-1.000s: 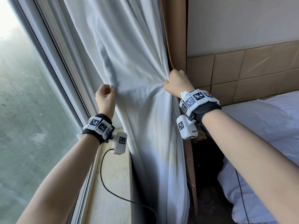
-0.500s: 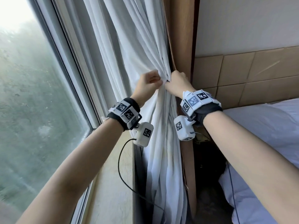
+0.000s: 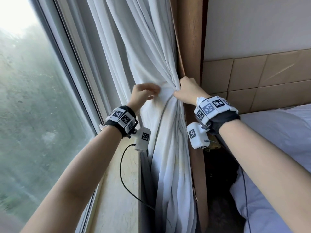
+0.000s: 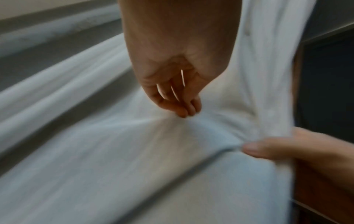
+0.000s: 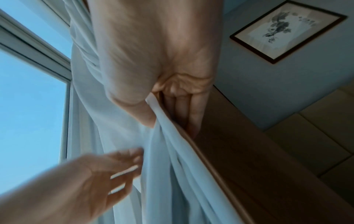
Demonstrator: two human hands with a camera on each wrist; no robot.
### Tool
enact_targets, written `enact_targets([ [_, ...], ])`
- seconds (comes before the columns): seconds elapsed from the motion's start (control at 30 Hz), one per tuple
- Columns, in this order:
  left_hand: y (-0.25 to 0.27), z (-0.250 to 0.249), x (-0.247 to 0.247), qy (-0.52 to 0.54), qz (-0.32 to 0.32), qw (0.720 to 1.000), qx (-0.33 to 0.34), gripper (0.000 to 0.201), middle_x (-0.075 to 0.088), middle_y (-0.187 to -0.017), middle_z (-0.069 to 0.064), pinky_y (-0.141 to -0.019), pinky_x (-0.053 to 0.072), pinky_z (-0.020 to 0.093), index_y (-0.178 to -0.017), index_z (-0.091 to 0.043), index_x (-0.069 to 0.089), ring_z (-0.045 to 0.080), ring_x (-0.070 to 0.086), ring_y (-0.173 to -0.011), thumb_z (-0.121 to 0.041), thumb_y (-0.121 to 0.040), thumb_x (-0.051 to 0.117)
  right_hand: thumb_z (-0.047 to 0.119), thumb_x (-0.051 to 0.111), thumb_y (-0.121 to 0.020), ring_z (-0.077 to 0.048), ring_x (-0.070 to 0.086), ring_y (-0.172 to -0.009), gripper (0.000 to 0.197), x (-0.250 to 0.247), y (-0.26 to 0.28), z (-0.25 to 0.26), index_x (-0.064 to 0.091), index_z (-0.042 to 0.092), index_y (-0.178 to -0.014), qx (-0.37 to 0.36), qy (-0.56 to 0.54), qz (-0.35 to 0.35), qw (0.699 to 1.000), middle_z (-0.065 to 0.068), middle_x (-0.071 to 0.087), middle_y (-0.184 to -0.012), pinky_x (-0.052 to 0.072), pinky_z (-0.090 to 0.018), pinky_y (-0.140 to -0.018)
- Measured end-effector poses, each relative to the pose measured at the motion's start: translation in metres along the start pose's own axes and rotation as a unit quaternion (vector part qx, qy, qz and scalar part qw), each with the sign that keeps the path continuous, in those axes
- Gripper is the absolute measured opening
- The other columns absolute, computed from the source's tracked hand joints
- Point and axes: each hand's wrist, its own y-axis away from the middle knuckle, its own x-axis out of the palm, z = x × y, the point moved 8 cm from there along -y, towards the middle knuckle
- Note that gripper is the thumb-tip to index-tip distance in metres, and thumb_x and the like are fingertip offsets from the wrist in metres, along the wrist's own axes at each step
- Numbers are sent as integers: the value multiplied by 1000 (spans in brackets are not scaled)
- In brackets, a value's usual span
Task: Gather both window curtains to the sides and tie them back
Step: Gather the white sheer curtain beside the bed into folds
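The white curtain [image 3: 151, 47] hangs bunched toward the right side of the window, against a brown upright panel [image 3: 190, 47]. My right hand [image 3: 185, 91] grips the gathered folds in a fist at the panel's edge; the right wrist view shows the curtain [image 5: 172, 166] pinched between its thumb and curled fingers [image 5: 193, 109]. My left hand [image 3: 144, 95] is a little to the left, blurred, with its fingers apart. In the left wrist view its fingertips [image 4: 185, 112] touch the curtain [image 4: 134, 151] without closing round it. No tie-back shows.
The window glass [image 3: 33, 115] and its frame fill the left. A stone sill [image 3: 121, 190] runs below, crossed by a black cable [image 3: 122, 165]. On the right are a bed with white bedding [image 3: 277, 140], a tan panelled headboard [image 3: 252, 78] and a framed picture [image 5: 287, 30].
My left hand swept the curtain's loose edge right to my right hand, then released it and drew back slightly left. My right hand kept its grip at the panel.
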Motion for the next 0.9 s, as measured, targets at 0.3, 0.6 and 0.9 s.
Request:
enact_targets([
  [0.3,-33,114,-57,51,-61,970,-229,43,60,-90,-3,-70,47,25,-133,-22,50,11,59,-79,-27,-92,63,7,50,-76,-30,51,-66,7,-20,-2,-19,51,0,-75,17,34,-27,999,-10,52,-74,46,-34,-63],
  [0.6,-67,115,-18,-49,-24,985,-162,96,40,-145,-1,-108,38,45,-152,-26,20,21,42,-131,-61,-75,67,8,51,-79,-34,50,-69,13,-29,-2,-32,55,-3,-84,27,60,-40,997,-10,49,-74,49,-37,-69],
  [0.9,-80,99,3,-17,-83,992,-94,35,54,-68,-7,-49,43,11,-100,-3,62,1,56,-54,-35,-88,68,7,48,-73,-33,51,-71,12,-37,-7,-48,54,-3,-75,42,21,-32,998,-12,53,-75,45,-33,-65],
])
